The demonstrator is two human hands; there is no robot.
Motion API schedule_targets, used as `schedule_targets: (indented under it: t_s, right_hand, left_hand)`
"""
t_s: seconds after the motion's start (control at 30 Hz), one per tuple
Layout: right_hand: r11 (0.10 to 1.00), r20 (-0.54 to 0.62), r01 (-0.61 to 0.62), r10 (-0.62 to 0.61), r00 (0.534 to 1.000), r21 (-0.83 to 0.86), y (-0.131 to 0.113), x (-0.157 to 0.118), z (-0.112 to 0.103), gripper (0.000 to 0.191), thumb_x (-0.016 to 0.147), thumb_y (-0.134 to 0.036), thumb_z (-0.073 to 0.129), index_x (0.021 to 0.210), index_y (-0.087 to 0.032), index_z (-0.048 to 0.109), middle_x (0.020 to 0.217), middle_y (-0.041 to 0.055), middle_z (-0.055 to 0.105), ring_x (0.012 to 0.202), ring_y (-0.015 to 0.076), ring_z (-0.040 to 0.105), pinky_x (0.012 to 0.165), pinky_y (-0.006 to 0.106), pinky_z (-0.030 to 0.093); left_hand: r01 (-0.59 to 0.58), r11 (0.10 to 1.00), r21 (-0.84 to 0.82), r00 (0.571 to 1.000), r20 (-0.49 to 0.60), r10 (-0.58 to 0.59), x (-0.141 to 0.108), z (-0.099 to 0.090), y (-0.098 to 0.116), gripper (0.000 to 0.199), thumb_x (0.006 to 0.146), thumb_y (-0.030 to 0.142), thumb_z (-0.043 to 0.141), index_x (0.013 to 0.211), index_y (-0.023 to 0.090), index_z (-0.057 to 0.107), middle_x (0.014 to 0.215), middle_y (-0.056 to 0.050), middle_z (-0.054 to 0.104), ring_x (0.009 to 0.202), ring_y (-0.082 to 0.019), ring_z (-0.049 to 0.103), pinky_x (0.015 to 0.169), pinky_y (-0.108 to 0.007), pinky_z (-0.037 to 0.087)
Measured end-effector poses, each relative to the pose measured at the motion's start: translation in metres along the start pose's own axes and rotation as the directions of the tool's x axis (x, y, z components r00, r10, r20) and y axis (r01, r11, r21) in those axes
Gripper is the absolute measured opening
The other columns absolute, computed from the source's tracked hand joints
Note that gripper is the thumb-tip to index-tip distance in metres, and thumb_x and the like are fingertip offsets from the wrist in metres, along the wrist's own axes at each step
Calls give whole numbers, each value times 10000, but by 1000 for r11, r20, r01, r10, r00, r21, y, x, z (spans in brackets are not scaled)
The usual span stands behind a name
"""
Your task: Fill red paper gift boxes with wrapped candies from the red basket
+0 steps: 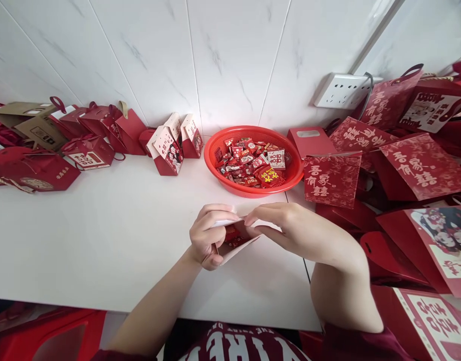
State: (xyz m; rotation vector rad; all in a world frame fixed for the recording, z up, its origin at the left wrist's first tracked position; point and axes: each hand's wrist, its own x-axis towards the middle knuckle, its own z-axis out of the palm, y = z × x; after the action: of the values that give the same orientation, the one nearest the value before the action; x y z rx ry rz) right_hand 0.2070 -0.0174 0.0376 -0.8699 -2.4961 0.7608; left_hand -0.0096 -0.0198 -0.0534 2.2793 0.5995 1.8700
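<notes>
A small open candy box (241,249) stands just above the white table, its pale flaps spread at the top. Red wrapped candies (232,233) show inside it. My left hand (208,235) is closed around the box's left side, with the thumb at the near edge. At the far right edge, my right hand (286,225) has its bent fingers on a flap; its fingertips partly cover the opening. Beyond my hands, a red plastic basket (249,192) holds many wrapped candies and a small white packet with red characters (276,159).
Finished-looking red and white boxes (169,150) stand by the tiled wall. More red gift boxes (87,152) line the left. A pile of red boxes (331,179) crowds the right, below a power strip (337,91). A red stool (50,333) is below the table's front edge.
</notes>
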Motion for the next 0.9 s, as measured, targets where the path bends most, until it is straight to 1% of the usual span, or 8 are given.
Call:
schedule_targets:
  t_s: [0.2,0.33,0.43,0.57,0.63,0.67,0.77,0.9]
  right_hand:
    - [999,-40,13,-12,999,32,4,3,4,169,946,-171,549,1006,-253,683,921,25,738,804,186,684,741,305,539]
    - [999,-75,-14,16,997,29,3,3,4,177,932,-175,565,1031,-240,696,936,34,744,837,191,691,757,304,538]
    - [999,-137,-16,23,990,50,8,8,-5,170,941,-196,548,1027,-210,693,975,44,741,867,180,685,768,282,521]
    - [979,-281,-198,175,944,-54,39,44,-22,215,977,-242,470,999,-194,678,1008,39,733,920,178,663,825,272,479]
    - [907,-165,-355,323,932,-225,61,74,-25,280,983,-211,416,1035,-168,687,1060,75,732,988,212,654,856,286,455]
    - [859,6,-391,416,909,-330,72,89,-23,310,980,-193,399,1042,-152,700,1086,98,729,1015,233,650,850,290,452]
    - [854,280,-365,477,833,-370,96,130,-10,195,877,-139,567,856,-132,760,906,94,760,846,231,690,727,267,476]
    - [857,376,-336,482,792,-392,114,164,5,150,887,-159,624,958,-166,756,967,57,750,823,179,689,739,254,516]
  left_hand:
    - [35,999,-2,999,31,-35,-1,-2,-7,514,958,465,377,516,203,404,915,-117,705,974,-296,614,785,-475,515]
    - [187,982,-16,973,140,-183,0,-8,-15,393,938,315,427,578,195,529,1036,-130,684,1043,-294,594,867,-487,501]
    - [261,964,-46,952,176,-250,2,-11,-16,386,942,294,426,581,185,511,1068,-141,665,1029,-289,597,860,-475,500]
    - [284,956,-78,948,173,-267,1,-11,-15,390,950,311,421,591,182,501,1044,-143,662,1009,-289,592,846,-471,495]
    - [293,953,-83,945,174,-275,0,-10,-15,381,951,315,424,607,179,517,1055,-145,660,1017,-292,583,857,-475,493]
    - [293,952,-86,946,173,-276,-2,-10,-16,374,952,313,424,619,178,528,1063,-145,659,1023,-293,580,864,-479,491]
    - [299,949,-102,944,180,-278,-4,-11,-17,353,955,298,422,658,173,565,1091,-138,654,1043,-291,581,878,-477,494]
    - [296,951,-92,945,174,-277,-4,-13,-17,367,956,291,416,631,175,542,1080,-138,659,1039,-290,586,869,-477,500]
